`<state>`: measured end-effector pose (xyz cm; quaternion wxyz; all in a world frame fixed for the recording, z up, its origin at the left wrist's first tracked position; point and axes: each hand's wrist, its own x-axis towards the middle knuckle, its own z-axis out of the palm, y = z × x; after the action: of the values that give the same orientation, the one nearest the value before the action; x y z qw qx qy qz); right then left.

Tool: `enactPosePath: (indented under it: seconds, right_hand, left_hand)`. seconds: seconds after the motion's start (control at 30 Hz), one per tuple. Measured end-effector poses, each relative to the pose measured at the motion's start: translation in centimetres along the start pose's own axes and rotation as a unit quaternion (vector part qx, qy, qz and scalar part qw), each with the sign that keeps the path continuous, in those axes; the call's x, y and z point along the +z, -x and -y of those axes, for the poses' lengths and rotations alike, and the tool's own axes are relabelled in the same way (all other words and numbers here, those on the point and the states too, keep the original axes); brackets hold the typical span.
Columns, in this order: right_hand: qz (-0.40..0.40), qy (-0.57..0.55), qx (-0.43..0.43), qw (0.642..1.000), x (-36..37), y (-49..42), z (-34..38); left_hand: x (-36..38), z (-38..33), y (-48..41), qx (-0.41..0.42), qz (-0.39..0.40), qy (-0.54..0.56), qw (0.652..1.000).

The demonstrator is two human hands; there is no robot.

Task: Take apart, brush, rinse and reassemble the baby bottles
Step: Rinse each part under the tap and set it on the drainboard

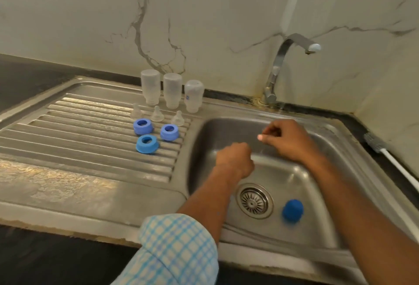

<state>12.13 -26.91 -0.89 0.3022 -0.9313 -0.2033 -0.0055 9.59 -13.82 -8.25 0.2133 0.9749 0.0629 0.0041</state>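
Three clear bottles [172, 89] stand upside down in a row on the drainboard [90, 130], at its back edge, close to the sink [203, 148]. They are apart from their other parts. Just in front of them stand three clear teats [156, 114], tips up, also in a row. In front of the teats lie three blue rings [147, 144], two side by side and one nearer the front edge. None of the rings touch. One blue cap [292, 211] lies in the sink bowl, just beside the drain [254, 200], on the right of it.

Both bare hands are above the sink bowl, near each other but not touching. They look a bit blurry. The left grip [235, 160] is curled like a fist with its back up. I cannot tell if anything is inside it. The right grip [288, 139] is a little further back. Its fingers are clenched, the thumb lies on top of them, and nothing shows in it. The left arm has a blue and white check sleeve [179, 250] rolled up.

The tap [283, 58] stands at the back edge of the sink and bends to the right. A brush [374, 143] with a white handle lies on the dark counter [22, 76] along the right edge of the sink. Behind it all is a white marble wall [204, 12].
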Motion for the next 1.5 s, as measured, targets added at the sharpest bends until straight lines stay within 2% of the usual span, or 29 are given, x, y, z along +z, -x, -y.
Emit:
enactPosePath:
  seconds: [0.03, 0.1, 0.17, 0.23, 0.5, 0.8, 0.87, 0.93, 1.0, 1.07, 1.13, 1.2, 1.4, 1.5]
  right_hand:
    - [0.021, 0.041, 0.037, 0.998, -0.5, 0.2, -2.2]
    - [0.121, 0.121, 0.110, 0.979, -0.9, 0.9, -6.2]
    - [0.244, 0.175, 0.168, 0.939, -0.4, 1.7, -8.9]
    - [0.311, 0.200, 0.203, 0.907, 0.7, 2.4, -10.1]
    - [0.330, 0.293, 0.190, 0.877, 3.8, 2.5, -11.9]
    - [0.330, 0.327, 0.178, 0.868, 5.0, 2.2, -12.8]
    - [0.319, 0.321, 0.172, 0.875, 4.9, 1.9, -12.9]
    - [0.267, 0.255, 0.166, 0.914, 4.6, 0.8, -12.7]
    - [0.160, 0.108, 0.166, 0.967, 4.1, -0.9, -12.4]
    - [0.060, -0.057, 0.162, 0.983, 3.8, -2.5, -11.7]
    - [0.000, -0.189, 0.156, 0.970, 3.8, -3.8, -11.0]
    - [-0.019, -0.262, 0.144, 0.954, 3.7, -4.8, -10.5]
    - [0.000, -0.336, 0.116, 0.935, 3.8, -6.1, -11.3]
    - [0.009, -0.365, 0.111, 0.924, 4.2, -6.3, -11.8]
  left_hand:
    - [-0.1, 0.0, 0.1, 0.002, -0.007, 0.004, 1.000]
    - [0.0, -0.1, 0.1, 0.001, -0.012, -0.005, 1.000]
    - [0.0, -0.2, 0.1, 0.001, -0.002, -0.002, 1.000]
    - [0.2, 0.2, -0.1, -0.003, -0.002, -0.003, 1.000]
    - [0.2, 0.3, -0.2, -0.002, 0.005, -0.005, 1.000]
    - [0.7, 0.6, -0.5, -0.004, 0.008, 0.005, 1.000]
    - [0.7, 0.7, -0.5, -0.004, 0.008, 0.007, 1.000]
    - [0.8, 0.6, -0.6, -0.008, 0.009, 0.022, 1.000]
    - [1.0, 0.3, -0.9, -0.012, 0.011, 0.044, 0.999]
    - [1.2, 0.0, -1.4, -0.021, 0.009, 0.058, 0.998]
    - [1.2, -0.4, -2.2, -0.028, 0.000, 0.082, 0.996]
    - [1.4, -0.8, -3.5, -0.027, -0.005, 0.143, 0.989]
    - [2.7, -2.2, -7.6, -0.013, 0.000, 0.325, 0.946]
    - [3.3, -2.8, -8.5, 0.021, -0.044, 0.399, 0.916]
